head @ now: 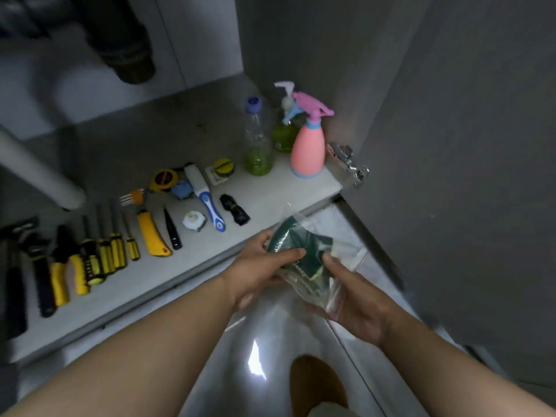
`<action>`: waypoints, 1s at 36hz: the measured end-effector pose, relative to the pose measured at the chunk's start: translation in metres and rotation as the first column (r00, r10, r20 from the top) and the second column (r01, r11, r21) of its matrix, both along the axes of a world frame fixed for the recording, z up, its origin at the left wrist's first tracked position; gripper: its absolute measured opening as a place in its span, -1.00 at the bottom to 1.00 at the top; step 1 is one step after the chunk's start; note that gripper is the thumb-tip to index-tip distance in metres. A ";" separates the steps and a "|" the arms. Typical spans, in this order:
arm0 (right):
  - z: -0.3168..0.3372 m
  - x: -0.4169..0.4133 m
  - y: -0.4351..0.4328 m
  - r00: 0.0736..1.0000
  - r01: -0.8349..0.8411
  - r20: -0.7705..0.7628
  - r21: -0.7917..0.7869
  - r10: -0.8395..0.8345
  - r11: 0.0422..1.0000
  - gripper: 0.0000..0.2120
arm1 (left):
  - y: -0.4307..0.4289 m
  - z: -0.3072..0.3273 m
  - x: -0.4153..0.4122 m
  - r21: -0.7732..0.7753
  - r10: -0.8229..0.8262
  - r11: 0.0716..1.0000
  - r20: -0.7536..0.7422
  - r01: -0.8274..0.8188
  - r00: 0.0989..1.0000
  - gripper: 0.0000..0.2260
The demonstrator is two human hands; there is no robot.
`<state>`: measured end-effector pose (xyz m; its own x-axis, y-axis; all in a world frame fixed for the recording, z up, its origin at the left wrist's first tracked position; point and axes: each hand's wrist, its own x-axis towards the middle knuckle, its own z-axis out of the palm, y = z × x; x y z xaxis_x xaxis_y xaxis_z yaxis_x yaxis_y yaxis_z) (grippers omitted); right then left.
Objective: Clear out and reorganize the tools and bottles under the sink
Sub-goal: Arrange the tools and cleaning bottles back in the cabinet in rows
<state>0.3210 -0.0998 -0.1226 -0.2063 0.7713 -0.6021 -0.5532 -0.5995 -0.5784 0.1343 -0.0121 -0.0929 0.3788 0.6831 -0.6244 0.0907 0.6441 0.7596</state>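
Observation:
Both hands hold a clear plastic bag (343,260) with dark green scouring pads (301,246) inside, just in front of the cabinet floor's edge. My left hand (258,266) grips the pads through the bag, thumb on top. My right hand (352,299) holds the bag from below and the right. On the cabinet floor (144,152) stand a pink spray bottle (308,149), a clear bottle with green liquid (258,142) and a green pump bottle (284,127). Tools lie in a row: screwdrivers (114,251), a yellow utility knife (152,233), pliers (64,266), a tape measure (164,179).
The open cabinet door (466,145) stands at the right with a metal hinge (349,162). A grey drain pipe (36,173) crosses the left. A blue-white brush (204,195), a black roll (234,209) and a round tin (223,167) lie mid-shelf. The floor (270,341) is glossy.

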 end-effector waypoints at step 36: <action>0.042 -0.042 0.174 0.399 0.184 0.914 -0.006 -0.069 0.983 -0.29 | 0.132 -0.009 0.026 0.195 0.284 0.952 -0.260 -0.237 0.923 -0.26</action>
